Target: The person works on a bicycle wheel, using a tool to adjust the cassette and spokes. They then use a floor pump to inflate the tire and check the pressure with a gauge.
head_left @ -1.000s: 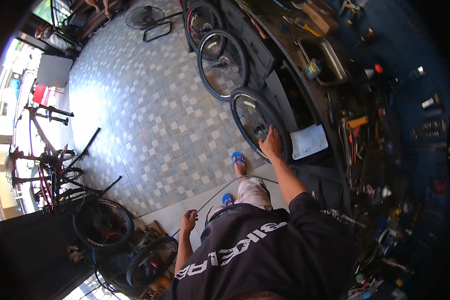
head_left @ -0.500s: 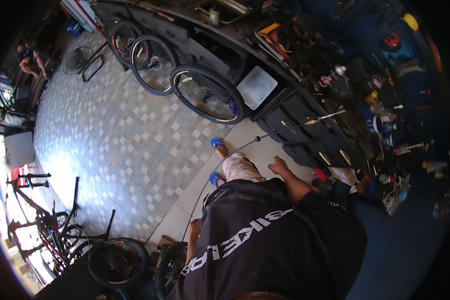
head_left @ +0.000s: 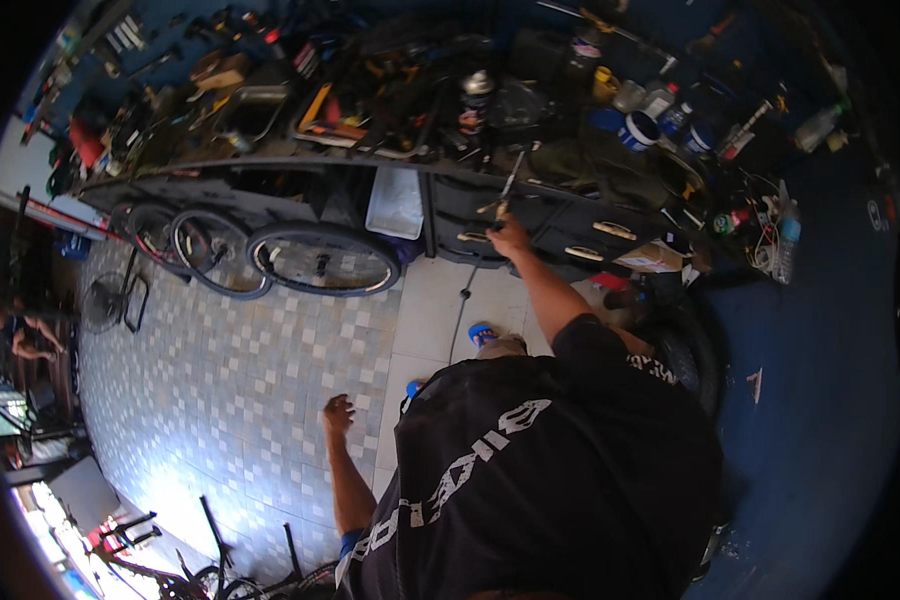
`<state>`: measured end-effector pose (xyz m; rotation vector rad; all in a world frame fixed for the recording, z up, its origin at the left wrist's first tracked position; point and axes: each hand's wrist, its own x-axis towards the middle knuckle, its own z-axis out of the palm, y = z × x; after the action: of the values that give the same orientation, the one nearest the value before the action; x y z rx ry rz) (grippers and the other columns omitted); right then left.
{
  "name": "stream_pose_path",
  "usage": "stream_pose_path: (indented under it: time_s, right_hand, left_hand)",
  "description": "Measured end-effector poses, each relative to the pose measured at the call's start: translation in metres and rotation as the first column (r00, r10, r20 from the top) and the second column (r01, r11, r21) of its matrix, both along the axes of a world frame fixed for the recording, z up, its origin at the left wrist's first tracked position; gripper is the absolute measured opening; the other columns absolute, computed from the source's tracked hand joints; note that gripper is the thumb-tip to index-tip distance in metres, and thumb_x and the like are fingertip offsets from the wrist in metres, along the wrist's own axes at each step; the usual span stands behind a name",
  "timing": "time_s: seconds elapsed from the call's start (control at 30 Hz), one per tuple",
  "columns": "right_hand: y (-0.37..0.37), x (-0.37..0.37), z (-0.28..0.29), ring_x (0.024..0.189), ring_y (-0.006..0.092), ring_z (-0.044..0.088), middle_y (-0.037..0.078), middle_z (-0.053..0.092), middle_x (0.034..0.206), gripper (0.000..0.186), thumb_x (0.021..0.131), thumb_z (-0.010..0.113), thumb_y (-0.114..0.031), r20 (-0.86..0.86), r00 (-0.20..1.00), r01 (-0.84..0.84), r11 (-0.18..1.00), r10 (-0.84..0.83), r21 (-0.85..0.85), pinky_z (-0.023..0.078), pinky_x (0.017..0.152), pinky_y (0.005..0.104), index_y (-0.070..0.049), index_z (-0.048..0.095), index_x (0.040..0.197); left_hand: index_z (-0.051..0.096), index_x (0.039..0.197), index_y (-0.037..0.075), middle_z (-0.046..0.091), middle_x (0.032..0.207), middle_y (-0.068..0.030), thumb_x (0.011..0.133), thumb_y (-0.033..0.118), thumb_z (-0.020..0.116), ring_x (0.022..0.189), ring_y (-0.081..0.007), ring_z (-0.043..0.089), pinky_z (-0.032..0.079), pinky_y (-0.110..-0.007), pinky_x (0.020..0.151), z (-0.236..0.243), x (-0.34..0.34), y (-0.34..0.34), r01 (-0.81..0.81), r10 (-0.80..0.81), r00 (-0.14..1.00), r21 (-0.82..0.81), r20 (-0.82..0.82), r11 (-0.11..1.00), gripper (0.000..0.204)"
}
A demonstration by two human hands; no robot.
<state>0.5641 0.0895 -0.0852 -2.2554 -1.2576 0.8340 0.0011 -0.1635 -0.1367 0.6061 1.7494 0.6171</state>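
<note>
My right hand (head_left: 510, 238) is closed on the brass-coloured fitting of an air tool with a long silver nozzle (head_left: 513, 168), held before the dark drawers under the cluttered workbench (head_left: 440, 160). A dark hose (head_left: 462, 312) runs from it down past my body, with a small dark fitting partway along. My left hand (head_left: 338, 410) hangs out to the left over the tiled floor (head_left: 230, 360), fingers loosely bent and apart, nothing visible in them.
Several bicycle wheels (head_left: 325, 258) lean along the bench beside a white tray (head_left: 393, 203). Tools, cans (head_left: 475, 100) and bottles crowd the benchtop. Bicycle frames (head_left: 130, 550) stand lower left. A seated person (head_left: 32, 338) is at the far left. A blue wall (head_left: 800, 380) is at right.
My view has turned right toward the workbench. My right hand left the wheel and now grips the air tool. The hose now hangs vertically, and my left hand is away from it.
</note>
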Motion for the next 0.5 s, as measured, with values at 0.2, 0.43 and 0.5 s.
stream_pose_path:
  time_s: [0.2,0.43,0.5]
  right_hand:
    - [0.026,0.023,0.007,0.096,0.0422,0.071,0.023,0.074,0.102,0.052,0.089,0.073,-0.052,0.027,0.996,0.086,0.994,-0.085,-0.070,0.056,0.084,0.0488,-0.003,0.071,0.105]
    - [0.025,0.060,-0.006,0.075,0.0334,0.074,0.019,0.074,0.078,0.051,0.094,0.067,-0.048,-0.145,0.981,-0.108,0.983,0.129,0.146,0.058,0.068,0.0449,0.003,0.071,0.089]
    - [0.009,0.041,0.032,0.067,0.0272,0.074,0.016,0.073,0.073,0.047,0.094,0.067,-0.044,-0.313,0.921,-0.164,0.958,0.234,0.234,0.058,0.064,0.0404,0.002,0.072,0.084]
  left_hand:
    - [0.067,0.124,0.012,0.073,0.100,-0.0069,0.100,0.025,0.060,0.079,-0.0140,0.068,0.048,-0.026,0.058,0.057,0.127,0.102,0.101,-0.106,0.994,0.155,0.022,0.983,0.028]
    - [0.063,0.132,0.007,0.074,0.109,-0.0093,0.106,0.023,0.055,0.092,-0.0182,0.071,0.055,-0.032,0.074,0.103,0.338,0.142,0.429,-0.476,0.877,0.555,-0.067,0.712,0.032]
    - [0.063,0.132,0.005,0.069,0.117,-0.0191,0.102,0.020,0.060,0.106,-0.0320,0.069,0.056,-0.042,0.091,0.136,0.361,0.133,0.451,-0.429,0.888,0.497,-0.165,0.742,0.033]
